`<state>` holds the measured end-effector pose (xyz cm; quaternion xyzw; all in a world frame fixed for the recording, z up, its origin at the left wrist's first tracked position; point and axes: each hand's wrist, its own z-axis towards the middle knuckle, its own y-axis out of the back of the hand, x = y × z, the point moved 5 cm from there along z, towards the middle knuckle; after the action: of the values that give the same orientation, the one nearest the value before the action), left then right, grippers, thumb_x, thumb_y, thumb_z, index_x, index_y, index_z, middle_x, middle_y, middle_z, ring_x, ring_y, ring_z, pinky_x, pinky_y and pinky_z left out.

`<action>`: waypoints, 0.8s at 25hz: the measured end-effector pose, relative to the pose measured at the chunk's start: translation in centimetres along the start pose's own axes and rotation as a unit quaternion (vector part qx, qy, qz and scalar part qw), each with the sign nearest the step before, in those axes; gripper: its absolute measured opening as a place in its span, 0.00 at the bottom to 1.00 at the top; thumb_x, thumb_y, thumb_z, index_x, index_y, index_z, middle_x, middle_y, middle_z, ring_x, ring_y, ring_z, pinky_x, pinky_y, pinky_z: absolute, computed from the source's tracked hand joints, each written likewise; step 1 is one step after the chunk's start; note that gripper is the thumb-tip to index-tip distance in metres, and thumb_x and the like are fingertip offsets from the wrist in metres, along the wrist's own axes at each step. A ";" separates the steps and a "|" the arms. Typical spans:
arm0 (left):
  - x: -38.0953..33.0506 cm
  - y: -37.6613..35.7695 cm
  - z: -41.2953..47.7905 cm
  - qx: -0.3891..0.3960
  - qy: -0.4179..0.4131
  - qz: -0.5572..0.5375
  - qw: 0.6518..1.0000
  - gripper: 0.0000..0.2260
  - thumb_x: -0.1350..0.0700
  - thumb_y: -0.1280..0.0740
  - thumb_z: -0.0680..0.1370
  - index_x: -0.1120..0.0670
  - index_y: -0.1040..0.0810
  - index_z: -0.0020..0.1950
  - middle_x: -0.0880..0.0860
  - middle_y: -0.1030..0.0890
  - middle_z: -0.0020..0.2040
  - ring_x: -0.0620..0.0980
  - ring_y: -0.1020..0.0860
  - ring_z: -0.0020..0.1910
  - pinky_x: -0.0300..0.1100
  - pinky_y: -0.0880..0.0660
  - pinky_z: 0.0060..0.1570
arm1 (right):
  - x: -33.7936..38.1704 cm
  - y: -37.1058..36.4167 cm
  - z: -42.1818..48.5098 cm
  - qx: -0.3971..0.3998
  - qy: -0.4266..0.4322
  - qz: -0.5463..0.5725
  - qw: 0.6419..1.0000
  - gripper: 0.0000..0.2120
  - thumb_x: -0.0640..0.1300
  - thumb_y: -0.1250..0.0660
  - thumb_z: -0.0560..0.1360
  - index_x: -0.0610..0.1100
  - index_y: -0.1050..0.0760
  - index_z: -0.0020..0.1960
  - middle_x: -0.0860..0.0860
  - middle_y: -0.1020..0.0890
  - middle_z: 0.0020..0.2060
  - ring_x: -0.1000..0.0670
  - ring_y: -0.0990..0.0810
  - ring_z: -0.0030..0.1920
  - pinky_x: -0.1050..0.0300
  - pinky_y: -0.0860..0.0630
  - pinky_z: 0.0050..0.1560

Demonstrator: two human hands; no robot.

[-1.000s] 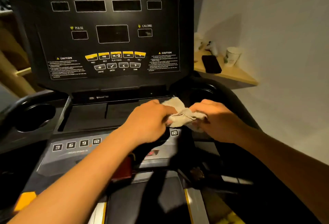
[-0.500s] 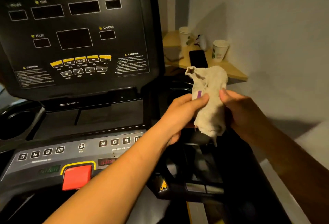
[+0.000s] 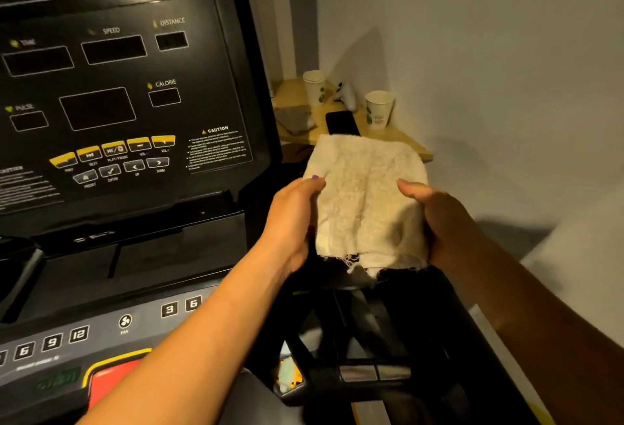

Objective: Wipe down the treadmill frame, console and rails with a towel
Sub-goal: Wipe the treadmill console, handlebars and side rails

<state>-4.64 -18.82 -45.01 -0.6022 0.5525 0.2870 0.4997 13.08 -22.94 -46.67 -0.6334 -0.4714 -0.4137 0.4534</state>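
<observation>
Grey wall (image 3: 489, 53) stands right of the console (image 3: 111, 97), and there your left hand (image 3: 290, 222) and right hand (image 3: 445, 222) each grip a side of the towel (image 3: 368, 201), maybe to fold it.

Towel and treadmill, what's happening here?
A person holds a frayed beige terry towel spread out between both hands, the left hand gripping its left edge and the right hand its right edge. It is held up beside the black treadmill console, apparently clear of the machine, so no wiping is under way.
</observation>
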 end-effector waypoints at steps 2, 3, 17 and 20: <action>-0.5 -0.1 0.0 0.036 0.021 0.015 0.999 0.12 0.53 0.34 0.78 0.58 0.19 0.57 0.54 0.16 0.47 0.52 0.17 0.44 0.48 0.22 0.49 | 0.7 0.0 -0.1 0.011 0.021 -0.009 1.000 0.22 0.46 0.40 0.78 0.43 0.18 0.30 0.41 0.23 0.23 0.41 0.21 0.30 0.49 0.26 0.40; -0.6 -0.5 0.0 0.065 0.026 0.038 0.997 0.14 0.51 0.32 0.78 0.59 0.19 0.58 0.55 0.15 0.49 0.53 0.17 0.48 0.49 0.22 0.52 | 1.2 -0.3 -0.4 0.033 0.033 0.003 0.999 0.14 0.44 0.39 0.77 0.43 0.16 0.41 0.40 0.18 0.33 0.40 0.19 0.37 0.47 0.25 0.45; 2.9 -1.3 -1.1 0.105 -0.194 0.768 0.602 0.23 0.42 0.35 0.77 0.52 0.29 0.67 0.55 0.24 0.63 0.58 0.28 0.64 0.52 0.28 0.59 | -0.9 7.0 3.2 -0.104 -0.007 -0.371 0.923 0.28 0.54 0.27 0.71 0.53 0.32 0.68 0.47 0.23 0.61 0.43 0.23 0.59 0.47 0.25 0.60; 3.6 0.8 0.0 0.207 -0.151 0.778 0.574 0.28 0.38 0.34 0.75 0.53 0.31 0.69 0.55 0.26 0.65 0.57 0.30 0.65 0.54 0.29 0.62 | -3.5 4.0 4.1 -0.047 0.013 -0.554 0.831 0.33 0.67 0.39 0.74 0.52 0.38 0.74 0.46 0.26 0.66 0.42 0.26 0.64 0.51 0.31 0.60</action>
<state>-4.59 -20.09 -48.43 0.2312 0.7695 0.5296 0.2719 16.64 -20.36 -51.74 -0.2813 -0.7172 -0.6255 0.1239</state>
